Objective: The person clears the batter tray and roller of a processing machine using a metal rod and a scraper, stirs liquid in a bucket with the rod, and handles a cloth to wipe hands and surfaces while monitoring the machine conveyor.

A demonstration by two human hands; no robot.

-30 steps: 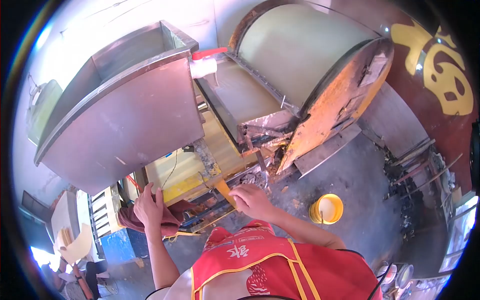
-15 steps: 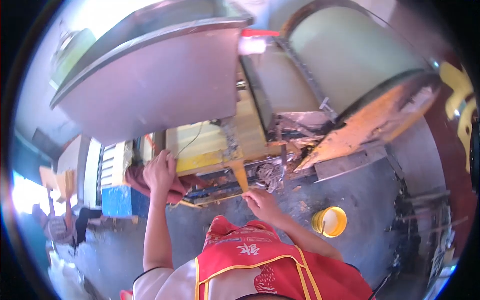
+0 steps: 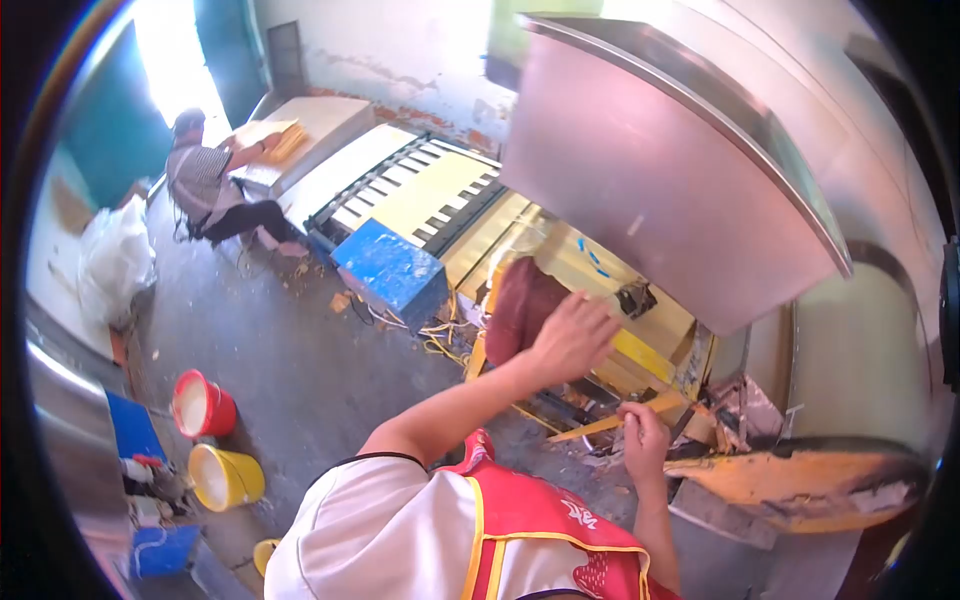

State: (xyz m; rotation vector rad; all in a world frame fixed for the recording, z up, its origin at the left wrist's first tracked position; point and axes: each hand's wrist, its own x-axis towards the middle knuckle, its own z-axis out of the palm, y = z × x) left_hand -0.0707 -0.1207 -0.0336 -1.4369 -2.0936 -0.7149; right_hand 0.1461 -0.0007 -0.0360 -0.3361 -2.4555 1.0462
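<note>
My left hand (image 3: 577, 338) is over the front edge of the wooden machine bed (image 3: 560, 262), its fingers loosely extended and apart. Beside it, a dark red cloth (image 3: 520, 305) hangs over the same edge; whether they touch is unclear. Lower right, my right hand (image 3: 646, 440) is closed, with thumb and fingers together near an orange-yellow strip (image 3: 610, 422). What it pinches, if anything, cannot be made out. A yellow-painted edge (image 3: 640, 355) runs along the bed between the hands.
A large metal tank (image 3: 660, 170) overhangs the bed, with a big drum (image 3: 860, 350) at right. A blue box (image 3: 390, 268) adjoins the slatted conveyor (image 3: 425, 190). Another person (image 3: 210, 180) sits far left beside stacked sheets (image 3: 285, 143). Red (image 3: 204, 405) and yellow (image 3: 226, 477) buckets stand on the floor.
The view has swung left, bringing the conveyor, the seated person and the floor buckets into clearer view. My left hand has lifted slightly and its fingers have loosened; my right hand remains closed.
</note>
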